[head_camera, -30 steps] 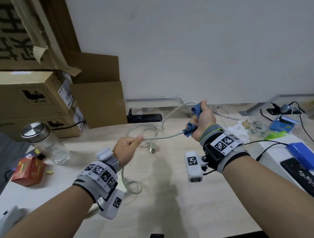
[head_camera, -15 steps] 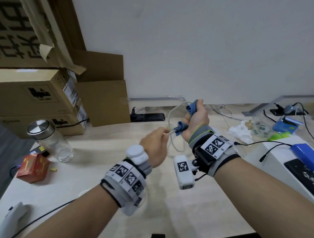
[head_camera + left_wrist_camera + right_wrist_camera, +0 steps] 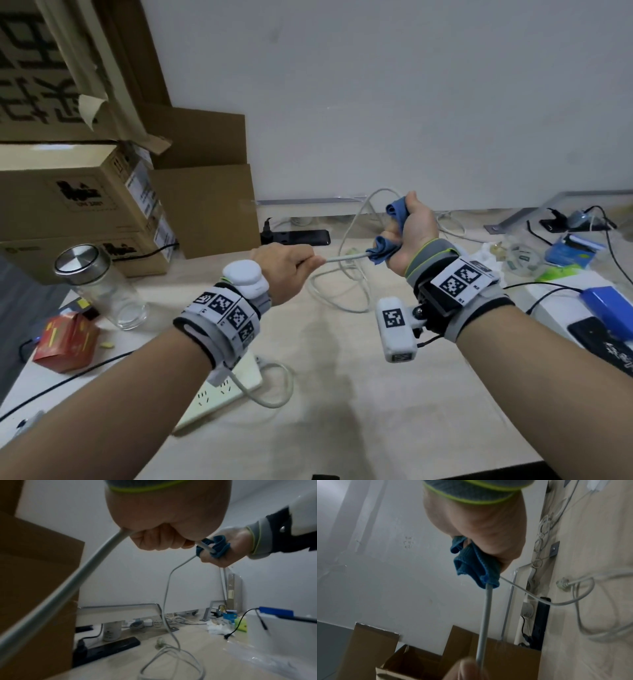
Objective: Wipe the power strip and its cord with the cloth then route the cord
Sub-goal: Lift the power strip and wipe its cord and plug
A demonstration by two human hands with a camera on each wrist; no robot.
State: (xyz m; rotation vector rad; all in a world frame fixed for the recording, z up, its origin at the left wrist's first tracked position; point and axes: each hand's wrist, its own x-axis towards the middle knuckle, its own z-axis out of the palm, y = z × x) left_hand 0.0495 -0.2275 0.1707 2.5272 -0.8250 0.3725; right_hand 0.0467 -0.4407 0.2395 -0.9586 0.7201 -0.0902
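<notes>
My left hand (image 3: 287, 270) grips the grey-white cord (image 3: 346, 257) in a fist above the table. A short taut stretch of cord runs right into the blue cloth (image 3: 380, 251), which my right hand (image 3: 416, 236) holds wrapped round it. In the left wrist view the cord (image 3: 68, 582) passes through my left fist (image 3: 161, 520) to the cloth (image 3: 217, 546). The right wrist view shows the cloth (image 3: 474, 566) bunched on the cord (image 3: 483, 622). Beyond my right hand the cord drops in loops to its plug (image 3: 160, 641). The white power strip (image 3: 219, 397) lies under my left forearm.
Cardboard boxes (image 3: 85, 205) are stacked at the back left, with a glass jar (image 3: 99, 291) and a red box (image 3: 65, 342) in front. A black power strip (image 3: 298, 237) lies by the wall. A blue pack (image 3: 606, 308), a phone (image 3: 603, 342) and clutter fill the right side.
My left hand slid right along the cord up to the cloth, then drew back left, so a short length of cord shows between the hands. My right hand stayed near the same place.
</notes>
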